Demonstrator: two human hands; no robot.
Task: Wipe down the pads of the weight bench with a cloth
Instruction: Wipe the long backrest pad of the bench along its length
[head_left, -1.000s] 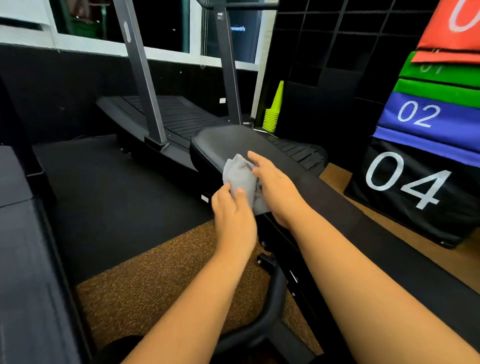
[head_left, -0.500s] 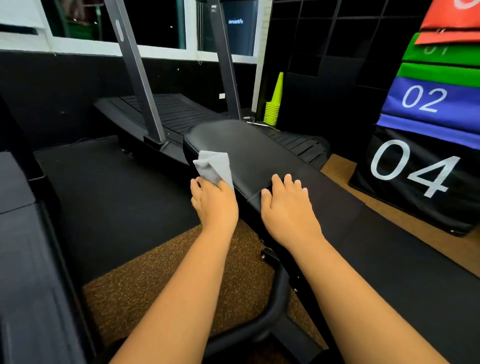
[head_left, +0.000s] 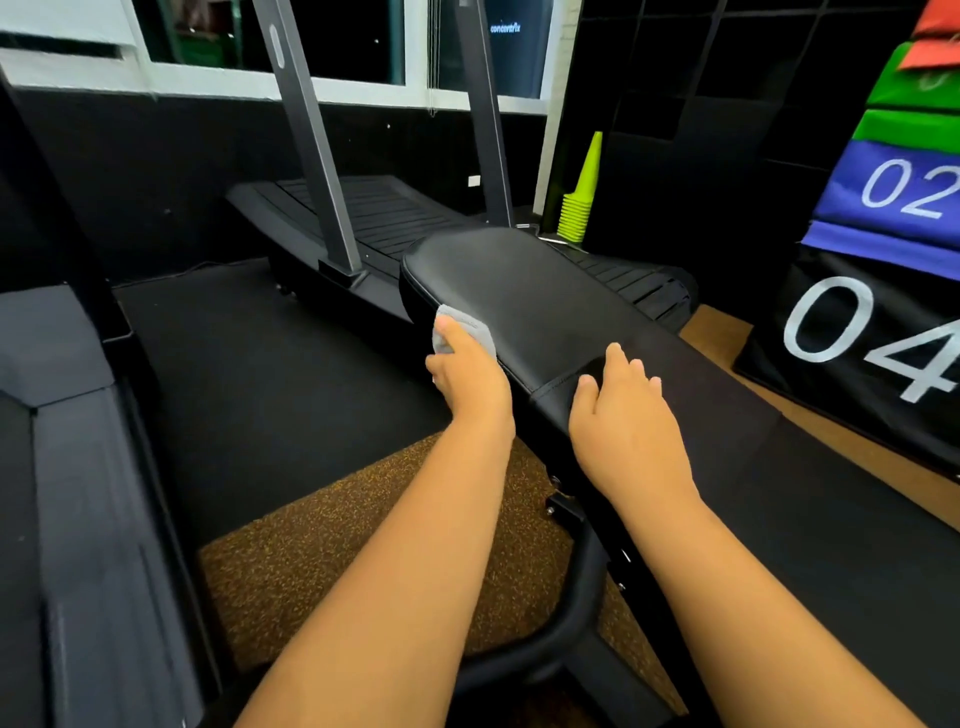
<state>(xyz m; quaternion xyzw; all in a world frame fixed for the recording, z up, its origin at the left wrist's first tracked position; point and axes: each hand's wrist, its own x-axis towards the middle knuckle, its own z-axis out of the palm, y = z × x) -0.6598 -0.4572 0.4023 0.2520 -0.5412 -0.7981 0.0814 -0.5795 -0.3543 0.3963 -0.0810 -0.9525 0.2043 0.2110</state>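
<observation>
Left hand (head_left: 470, 376) slid cloth (head_left: 464, 328) forward (gripping it), right hand (head_left: 626, 415) flat on pad (head_left: 530, 296)

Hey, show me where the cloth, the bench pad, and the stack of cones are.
cloth (head_left: 470, 326): head view, grey fold above the left hand's fingers.
bench pad (head_left: 530, 291): head view, bare top surface.
stack of cones (head_left: 582, 195): head view, mid-stack.

white "04" on the black bottom section of the stacked soft plyo box (head_left: 862, 332) at right | white "02" on its blue section (head_left: 904, 192) above | small "concentrix" lettering on the dark window pane (head_left: 505, 28) at the back | marks on the green section too cut off to read
</observation>
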